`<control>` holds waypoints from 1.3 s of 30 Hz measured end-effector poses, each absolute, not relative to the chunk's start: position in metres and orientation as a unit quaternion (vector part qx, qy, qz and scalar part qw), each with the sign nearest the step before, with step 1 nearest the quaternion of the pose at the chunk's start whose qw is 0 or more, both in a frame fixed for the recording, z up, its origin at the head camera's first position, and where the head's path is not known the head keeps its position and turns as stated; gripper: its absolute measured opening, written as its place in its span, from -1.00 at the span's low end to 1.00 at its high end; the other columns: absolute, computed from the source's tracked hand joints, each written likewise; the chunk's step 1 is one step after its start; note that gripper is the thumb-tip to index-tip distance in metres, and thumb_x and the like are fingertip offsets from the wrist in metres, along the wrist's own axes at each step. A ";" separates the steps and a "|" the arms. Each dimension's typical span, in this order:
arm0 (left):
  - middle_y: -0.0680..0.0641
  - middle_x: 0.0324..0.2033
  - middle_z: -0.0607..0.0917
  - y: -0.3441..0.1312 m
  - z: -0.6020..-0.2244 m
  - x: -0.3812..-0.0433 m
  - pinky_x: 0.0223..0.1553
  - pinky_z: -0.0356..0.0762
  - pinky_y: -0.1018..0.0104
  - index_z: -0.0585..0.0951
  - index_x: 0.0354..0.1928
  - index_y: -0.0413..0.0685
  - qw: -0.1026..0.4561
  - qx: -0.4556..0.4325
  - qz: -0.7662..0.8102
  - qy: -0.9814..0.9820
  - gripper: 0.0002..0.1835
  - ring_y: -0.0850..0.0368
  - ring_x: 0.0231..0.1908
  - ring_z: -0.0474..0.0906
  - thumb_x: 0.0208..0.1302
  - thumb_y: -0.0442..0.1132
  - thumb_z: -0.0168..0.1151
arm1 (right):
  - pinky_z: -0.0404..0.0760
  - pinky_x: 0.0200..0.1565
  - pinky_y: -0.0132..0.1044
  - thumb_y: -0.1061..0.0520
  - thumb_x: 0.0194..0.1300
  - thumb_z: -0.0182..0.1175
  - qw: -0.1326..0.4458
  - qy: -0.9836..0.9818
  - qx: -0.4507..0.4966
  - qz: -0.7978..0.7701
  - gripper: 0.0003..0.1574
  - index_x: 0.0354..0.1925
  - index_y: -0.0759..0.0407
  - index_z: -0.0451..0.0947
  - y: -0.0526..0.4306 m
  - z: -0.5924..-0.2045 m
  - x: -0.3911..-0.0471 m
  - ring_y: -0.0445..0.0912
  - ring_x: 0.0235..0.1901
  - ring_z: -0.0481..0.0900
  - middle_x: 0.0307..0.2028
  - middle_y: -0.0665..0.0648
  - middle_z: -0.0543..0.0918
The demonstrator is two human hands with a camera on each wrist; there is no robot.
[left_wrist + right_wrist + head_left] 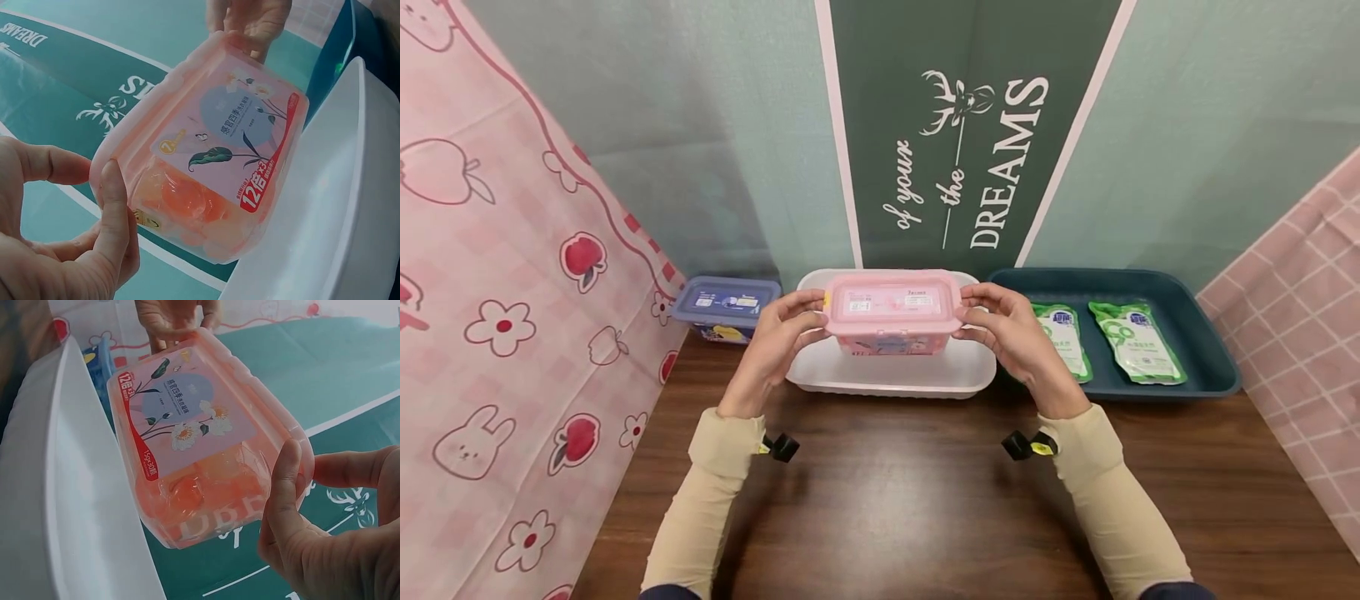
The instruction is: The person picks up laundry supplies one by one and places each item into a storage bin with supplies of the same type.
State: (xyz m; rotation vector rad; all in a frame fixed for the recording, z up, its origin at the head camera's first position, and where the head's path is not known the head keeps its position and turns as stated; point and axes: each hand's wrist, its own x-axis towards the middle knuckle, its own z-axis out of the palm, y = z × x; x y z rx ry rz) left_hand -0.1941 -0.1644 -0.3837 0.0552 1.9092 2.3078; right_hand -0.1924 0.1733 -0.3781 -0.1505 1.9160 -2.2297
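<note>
Both hands hold a pink lidded box of laundry pods (892, 310) by its two short ends, over the white tray (891, 379). The left hand (780, 337) pinches the left end of the lid rim between thumb and fingers. At the opposite end, the right hand (1011, 337) grips the rim in the same way. Through the clear pink wall of the box, orange pods (182, 197) show in the left wrist view. Its front label (178, 403) carries white flowers and a blue oval. The tray's white wall (337, 206) stands close below the box.
A blue lidded box (727, 304) stands left of the white tray. On the right, a dark teal tray (1206, 367) holds green and white pouches (1137, 342). Patterned cloths hang behind and at both sides. Brown wooden tabletop (895, 492) lies in front.
</note>
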 end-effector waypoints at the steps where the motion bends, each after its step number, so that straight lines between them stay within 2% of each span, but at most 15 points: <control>1: -0.01 -0.10 0.64 -0.164 -0.383 -0.196 -0.09 0.78 0.40 0.42 0.37 -0.53 0.074 0.017 0.768 0.636 -0.50 0.23 -0.16 0.67 0.44 -0.50 0.15 | 0.84 -0.12 -0.28 0.33 0.52 0.22 0.100 0.645 -0.048 -0.756 -0.57 0.26 0.45 0.41 0.174 -0.378 -0.194 -0.12 -0.24 0.70 -0.13 0.11 0.59; 8: 0.02 -0.17 0.66 -0.163 -0.383 -0.211 -0.09 0.78 0.40 0.45 0.35 -0.51 0.082 0.006 0.758 0.647 -0.52 0.24 -0.18 0.68 0.43 -0.49 0.17 | 0.84 -0.11 -0.27 0.34 0.53 0.21 0.105 0.635 -0.042 -0.764 -0.61 0.24 0.42 0.43 0.175 -0.378 -0.206 -0.12 -0.24 0.71 -0.17 0.07 0.64; 18: -0.07 -0.08 0.60 -0.157 -0.387 -0.230 -0.13 0.78 0.41 0.48 0.30 -0.46 0.079 -0.024 0.759 0.646 -0.53 0.21 -0.24 0.65 0.37 -0.48 0.16 | 0.83 -0.07 -0.27 0.31 0.55 0.19 0.110 0.660 -0.010 -0.743 -0.56 0.32 0.37 0.44 0.171 -0.380 -0.223 -0.12 -0.17 0.73 -0.12 0.05 0.66; 24: -0.07 -0.01 0.60 -0.154 -0.391 -0.242 -0.10 0.75 0.43 0.47 0.37 -0.42 0.086 -0.037 0.764 0.639 -0.48 0.21 -0.22 0.66 0.36 -0.47 0.16 | 0.83 -0.07 -0.28 0.30 0.55 0.19 0.107 0.669 0.013 -0.735 -0.57 0.31 0.35 0.45 0.169 -0.382 -0.233 -0.12 -0.16 0.72 -0.11 0.07 0.65; 32: -0.02 -0.08 0.61 -0.152 -0.402 -0.259 -0.12 0.69 0.37 0.47 0.37 -0.32 0.118 -0.057 0.784 0.607 -0.51 0.19 -0.24 0.63 0.41 -0.49 0.13 | 0.82 -0.07 -0.31 0.30 0.56 0.19 0.100 0.678 0.031 -0.727 -0.52 0.36 0.37 0.44 0.167 -0.390 -0.244 -0.13 -0.15 0.72 -0.08 0.09 0.63; 39: -0.07 -0.03 0.59 -0.149 -0.406 -0.271 -0.20 0.67 0.38 0.40 0.46 -0.39 0.119 -0.063 0.792 0.595 -0.42 0.15 -0.22 0.62 0.41 -0.52 0.09 | 0.81 -0.02 -0.30 0.31 0.58 0.14 0.099 0.678 0.035 -0.727 -0.45 0.43 0.41 0.36 0.163 -0.397 -0.255 -0.12 -0.11 0.68 -0.02 0.14 0.54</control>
